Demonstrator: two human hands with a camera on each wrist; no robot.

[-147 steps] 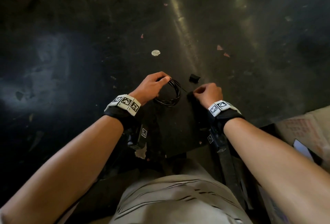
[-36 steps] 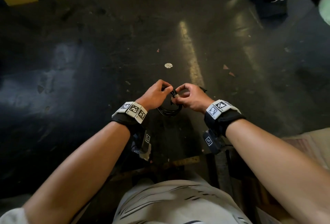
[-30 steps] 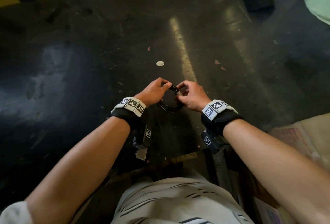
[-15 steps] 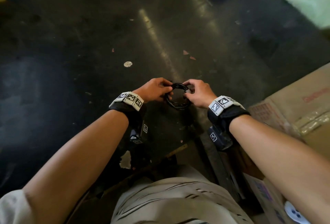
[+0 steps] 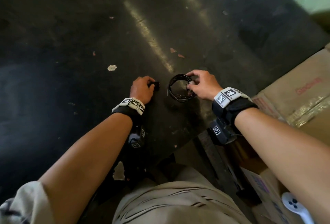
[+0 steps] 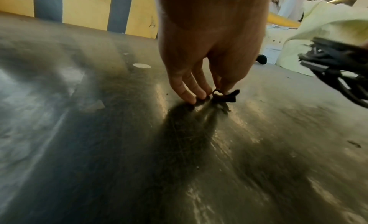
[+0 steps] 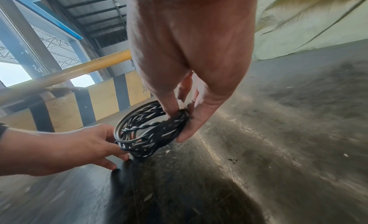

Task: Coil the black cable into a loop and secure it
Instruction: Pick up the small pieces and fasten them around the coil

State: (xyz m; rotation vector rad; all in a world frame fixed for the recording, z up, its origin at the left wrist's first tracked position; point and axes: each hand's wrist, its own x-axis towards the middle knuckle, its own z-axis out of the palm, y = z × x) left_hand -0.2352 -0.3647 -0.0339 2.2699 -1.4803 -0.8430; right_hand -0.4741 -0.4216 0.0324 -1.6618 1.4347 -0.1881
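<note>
Cardboard box (image 5: pixel 292 88), pale disc (image 5: pixel 112 67) near cable coil (image 5: pixel 179 88).

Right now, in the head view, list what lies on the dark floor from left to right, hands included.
White round spot → left hand → small black tie pinched in its fingers → coiled black cable → right hand gripping the coil → cardboard box.
</note>
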